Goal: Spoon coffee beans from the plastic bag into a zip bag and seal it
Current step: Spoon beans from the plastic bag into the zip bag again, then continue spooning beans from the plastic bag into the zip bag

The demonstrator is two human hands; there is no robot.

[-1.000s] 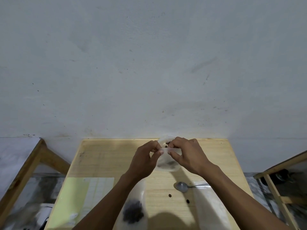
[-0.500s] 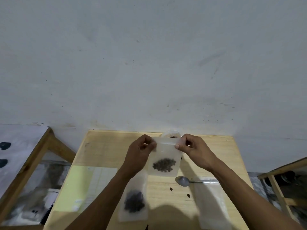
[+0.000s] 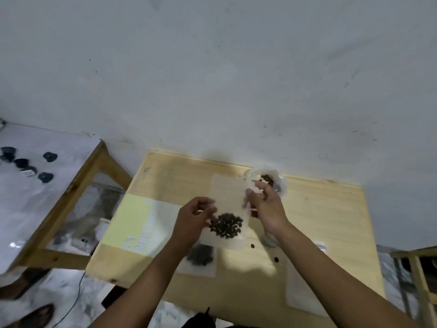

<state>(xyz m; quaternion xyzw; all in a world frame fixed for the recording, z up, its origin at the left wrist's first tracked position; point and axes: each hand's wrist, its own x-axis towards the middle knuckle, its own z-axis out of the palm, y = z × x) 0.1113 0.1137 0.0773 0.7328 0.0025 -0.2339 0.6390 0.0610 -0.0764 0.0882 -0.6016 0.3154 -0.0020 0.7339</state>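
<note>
A person stands at a small wooden table (image 3: 326, 209) set against a pale wall (image 3: 212, 67). Both hands are raised over the middle of the tabletop with a clear zip bag (image 3: 228, 207) between them. The left hand (image 3: 192, 221) has its fingers curled and pinches the bag's left edge, low down beside the beans. The right hand (image 3: 266, 207) is at the bag's right edge with its fingers loosely bent; motion blur there hides whether it actually grips the plastic or only touches it. The zip bag hangs roughly upright, its top towards the far edge of the table, and a dark cluster of coffee beans (image 3: 225, 224) has settled in its lower part. Whether the strip along the top is closed cannot be told.

Behind the right hand, near the far edge of the table, sits the open plastic bag (image 3: 267, 178) with more beans visible inside. A second filled zip bag (image 3: 201, 259) lies flat on the table under the left wrist, towards the near edge. Another flat clear bag (image 3: 305, 287) lies near the right-hand near corner. Two stray beans (image 3: 276, 259) rest on the bare wood between them. A yellow-green sheet of paper (image 3: 132, 221) covers the left side of the tabletop. To the left, a separate table with a white top (image 3: 35, 209) carries several small dark round objects (image 3: 45, 177).
</note>
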